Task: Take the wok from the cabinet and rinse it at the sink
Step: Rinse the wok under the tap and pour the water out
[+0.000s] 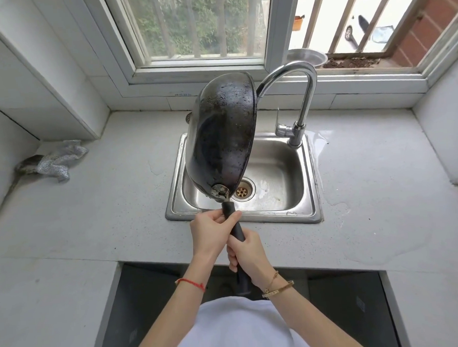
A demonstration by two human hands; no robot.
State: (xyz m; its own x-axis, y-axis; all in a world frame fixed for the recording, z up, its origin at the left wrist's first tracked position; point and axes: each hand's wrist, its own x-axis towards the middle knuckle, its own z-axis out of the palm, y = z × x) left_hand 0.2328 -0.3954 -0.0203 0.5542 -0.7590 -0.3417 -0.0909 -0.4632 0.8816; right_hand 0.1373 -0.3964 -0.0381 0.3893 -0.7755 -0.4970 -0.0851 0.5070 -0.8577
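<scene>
A black wok [222, 136] hangs tilted on its side over the steel sink [275, 176], its wet inside facing right and beaded with drops. Its long black handle [234, 227] points back toward me. My left hand [208, 232] grips the handle close to the wok. Lower on the same handle, my right hand [249, 254] is closed around it. The curved chrome faucet [302, 95] stands at the sink's back right, its spout behind the wok's upper rim. No water stream is visible.
A crumpled silver scouring cloth [59, 162] lies on the grey counter at the left. Water is pooled on the counter [358, 233] right of the sink. A metal bowl [306, 56] sits on the window ledge. Below the counter edge is a dark open cabinet space [150, 310].
</scene>
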